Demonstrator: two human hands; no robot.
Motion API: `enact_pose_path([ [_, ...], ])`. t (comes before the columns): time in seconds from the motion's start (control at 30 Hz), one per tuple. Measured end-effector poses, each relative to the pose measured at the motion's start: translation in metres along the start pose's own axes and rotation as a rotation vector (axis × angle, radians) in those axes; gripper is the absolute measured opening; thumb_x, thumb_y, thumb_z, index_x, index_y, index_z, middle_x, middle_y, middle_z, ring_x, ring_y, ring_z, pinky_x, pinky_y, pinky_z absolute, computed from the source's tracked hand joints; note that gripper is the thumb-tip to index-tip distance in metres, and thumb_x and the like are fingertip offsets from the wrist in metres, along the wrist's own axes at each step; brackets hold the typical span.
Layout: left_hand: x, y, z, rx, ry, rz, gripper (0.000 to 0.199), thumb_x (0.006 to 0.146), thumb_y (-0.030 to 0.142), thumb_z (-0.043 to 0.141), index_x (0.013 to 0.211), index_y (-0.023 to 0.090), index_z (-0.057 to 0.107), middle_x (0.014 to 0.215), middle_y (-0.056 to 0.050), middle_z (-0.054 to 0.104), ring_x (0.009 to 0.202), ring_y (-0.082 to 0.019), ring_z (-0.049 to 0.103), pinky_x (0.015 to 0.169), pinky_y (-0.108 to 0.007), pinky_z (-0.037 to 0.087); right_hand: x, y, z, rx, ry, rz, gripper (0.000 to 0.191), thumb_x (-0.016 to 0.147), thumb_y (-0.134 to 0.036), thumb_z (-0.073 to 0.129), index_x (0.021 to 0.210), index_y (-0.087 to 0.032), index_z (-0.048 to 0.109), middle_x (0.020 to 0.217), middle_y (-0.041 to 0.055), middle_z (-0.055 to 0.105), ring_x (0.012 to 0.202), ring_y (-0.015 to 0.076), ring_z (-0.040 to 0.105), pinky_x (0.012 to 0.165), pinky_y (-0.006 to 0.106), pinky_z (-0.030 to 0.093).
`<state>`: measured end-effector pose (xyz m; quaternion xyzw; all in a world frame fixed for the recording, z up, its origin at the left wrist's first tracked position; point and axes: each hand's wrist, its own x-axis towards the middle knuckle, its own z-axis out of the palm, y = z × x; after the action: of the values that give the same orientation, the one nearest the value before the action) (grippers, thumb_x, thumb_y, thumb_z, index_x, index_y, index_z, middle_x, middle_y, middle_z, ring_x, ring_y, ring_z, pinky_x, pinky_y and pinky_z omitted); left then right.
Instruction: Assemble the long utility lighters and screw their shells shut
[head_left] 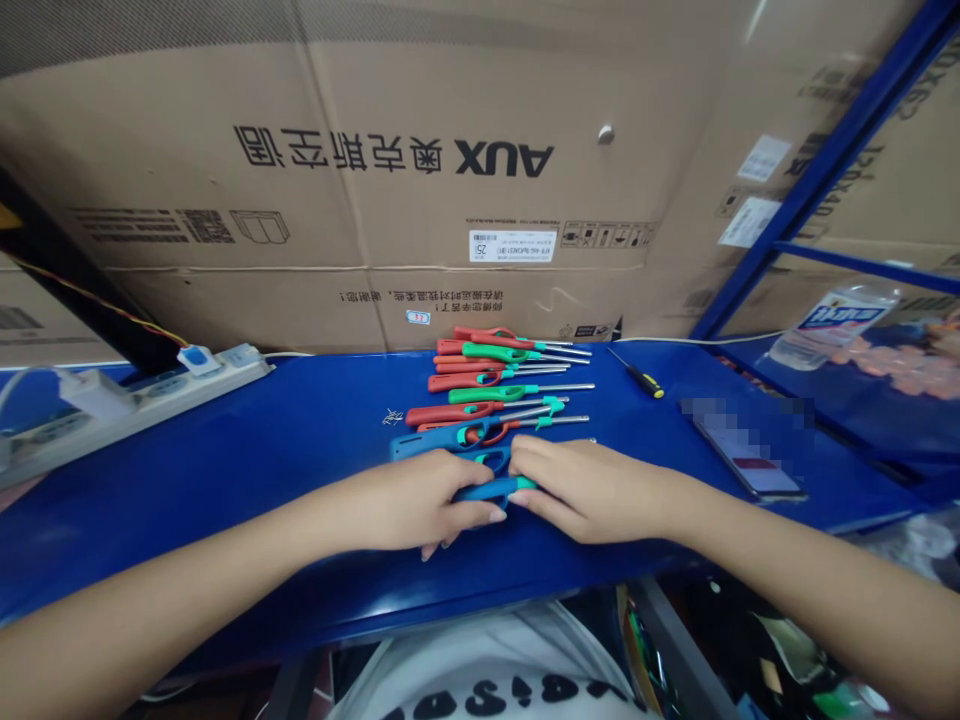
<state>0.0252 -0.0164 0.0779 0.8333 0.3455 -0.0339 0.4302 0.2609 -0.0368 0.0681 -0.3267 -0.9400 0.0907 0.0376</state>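
Head view shows two bare hands meeting over a smooth, glossy blue surface [300,430]. The left hand [431,500] has its fingers clamped on the handle of a slim, plastic-looking blue lighter [486,490], the thumb along the near side. The fingers of the right hand [592,490] close around its teal end, thumb and forefinger pinching; whatever lies beyond that end is hidden by the hand. The blue lighter is near the front edge of the surface, pointing sideways between the two hands.

Just beyond it, a loose column of lighters [469,383] runs back toward a large cardboard panel [375,220] with upside-down black print. Their elongated handles are red, green and blue, with looped trigger guards, and thin, shiny metallic tubes point right. To their right lies a screwdriver [645,383] with a rounded black-and-yellow handle and slender shaft; farther right rests a flat, rectangular phone [750,462]. A long white power strip [150,410] sits at the left, and a clear, labelled plastic bottle [832,325] lies tilted at the far right.
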Motion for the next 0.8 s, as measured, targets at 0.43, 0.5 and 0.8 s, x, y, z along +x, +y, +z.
enact_pose_path([
  [0.43, -0.027, 0.006, 0.006, 0.166, -0.026, 0.005, 0.029, 0.093, 0.049, 0.055, 0.096, 0.023, 0.067, 0.078, 0.000, 0.066, 0.061, -0.016, 0.057, 0.052, -0.025, 0.036, -0.016, -0.017, 0.000, -0.071, -0.238, -0.012, 0.036, 0.105, -0.040, 0.033, 0.095, -0.017, 0.058, 0.070, 0.0058, 0.065, 0.054, 0.0171, 0.054, 0.054, 0.030, 0.022],
  [0.5, -0.036, -0.003, 0.000, 0.162, -0.039, -0.046, 0.031, 0.093, 0.050, 0.054, 0.094, 0.022, 0.067, 0.078, -0.001, 0.066, 0.064, -0.017, 0.059, 0.054, -0.025, 0.038, -0.025, -0.008, 0.002, -0.052, -0.231, 0.057, 0.035, 0.106, -0.038, 0.031, 0.092, -0.018, 0.056, 0.070, 0.0052, 0.064, 0.056, 0.0166, 0.053, 0.055, 0.030, 0.024],
  [0.8, -0.047, -0.017, -0.008, 0.328, 0.061, -0.066, 0.036, 0.095, 0.055, 0.050, 0.096, 0.024, 0.068, 0.088, -0.004, 0.068, 0.075, -0.020, 0.063, 0.063, -0.027, 0.042, -0.030, 0.019, -0.003, 0.061, -0.156, 0.093, 0.033, 0.106, -0.037, 0.030, 0.084, -0.020, 0.048, 0.080, 0.0040, 0.059, 0.070, 0.0169, 0.052, 0.067, 0.030, 0.037],
])
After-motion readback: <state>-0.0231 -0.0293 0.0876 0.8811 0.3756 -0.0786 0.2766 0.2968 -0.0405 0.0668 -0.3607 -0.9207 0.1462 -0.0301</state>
